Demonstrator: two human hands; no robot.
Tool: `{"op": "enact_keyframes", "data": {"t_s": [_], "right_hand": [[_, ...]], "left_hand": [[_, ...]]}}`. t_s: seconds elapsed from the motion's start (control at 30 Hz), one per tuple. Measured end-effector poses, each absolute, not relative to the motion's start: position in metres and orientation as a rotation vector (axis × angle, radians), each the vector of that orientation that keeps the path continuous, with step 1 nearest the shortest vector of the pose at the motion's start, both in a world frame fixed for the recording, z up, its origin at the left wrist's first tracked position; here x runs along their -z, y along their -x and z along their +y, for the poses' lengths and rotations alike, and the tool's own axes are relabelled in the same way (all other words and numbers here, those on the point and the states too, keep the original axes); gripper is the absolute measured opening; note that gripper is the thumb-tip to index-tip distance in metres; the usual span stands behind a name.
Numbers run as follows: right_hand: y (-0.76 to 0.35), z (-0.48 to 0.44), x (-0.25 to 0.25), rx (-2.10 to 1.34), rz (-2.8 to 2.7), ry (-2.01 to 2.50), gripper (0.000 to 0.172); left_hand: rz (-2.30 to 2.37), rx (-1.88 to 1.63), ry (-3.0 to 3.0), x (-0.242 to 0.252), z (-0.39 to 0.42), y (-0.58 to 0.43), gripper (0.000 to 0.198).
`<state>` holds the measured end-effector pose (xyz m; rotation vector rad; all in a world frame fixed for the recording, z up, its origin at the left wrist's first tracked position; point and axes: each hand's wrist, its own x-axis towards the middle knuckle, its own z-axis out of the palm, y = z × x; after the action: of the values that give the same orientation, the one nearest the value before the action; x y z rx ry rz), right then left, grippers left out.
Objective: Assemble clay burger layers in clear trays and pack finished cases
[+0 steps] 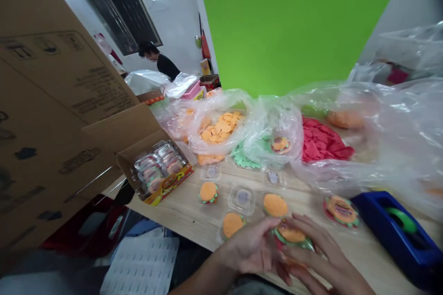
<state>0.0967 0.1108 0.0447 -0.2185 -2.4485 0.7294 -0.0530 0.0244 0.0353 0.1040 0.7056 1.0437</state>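
Note:
Low in the head view, my left hand (251, 250) and my right hand (323, 258) come together around a toy hamburger (292, 234) with an orange bun and green and red layers. My left thumb meets its left side, while my right fingers curve over and below it. Motion blurs the fingertips, and part of the hamburger is hidden. Just beyond lies another toy hamburger with an orange bun (275, 205). Left of my hands, one more orange bun (232, 225) sits in a clear plastic case. An open clear case (242, 199) rests between the buns.
A box of packed toy burgers (162, 170) stands left, beside a large carton (51, 115). Plastic bags hold orange pieces (221, 128), green pieces (247, 152) and red pieces (321, 140). A blue tape dispenser (398, 235) is right. Another person (168, 65) is behind.

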Motion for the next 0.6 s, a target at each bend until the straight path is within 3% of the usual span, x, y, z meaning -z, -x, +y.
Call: {"op": "enact_keyframes", "data": {"t_s": [0.2,0.3,0.4,0.47,0.6], "right_hand": [[-0.085,0.099,-0.04,-0.846,-2.549,0.238,0.038],[-0.087,0.109,-0.031,-0.698,-2.455,0.384,0.044],[-0.099,0.127,-0.012,-0.618,-2.33,0.582,0.04],[-0.11,0.138,0.004,-0.609,-2.316,0.637,0.037],[-0.124,0.145,0.03,-0.635,-2.332,0.726,0.031]], "left_hand": [[0.922,-1.286,-0.222,-0.043,0.001,0.072,0.036],[1.5,-1.679,-0.422,-0.061,-0.018,0.125,0.028],[2.323,-1.897,-0.628,-0.075,-0.047,0.209,0.05],[2.702,-1.792,-0.603,-0.079,-0.068,0.262,0.053],[2.63,-1.624,-0.544,-0.077,-0.094,0.319,0.058]]}}
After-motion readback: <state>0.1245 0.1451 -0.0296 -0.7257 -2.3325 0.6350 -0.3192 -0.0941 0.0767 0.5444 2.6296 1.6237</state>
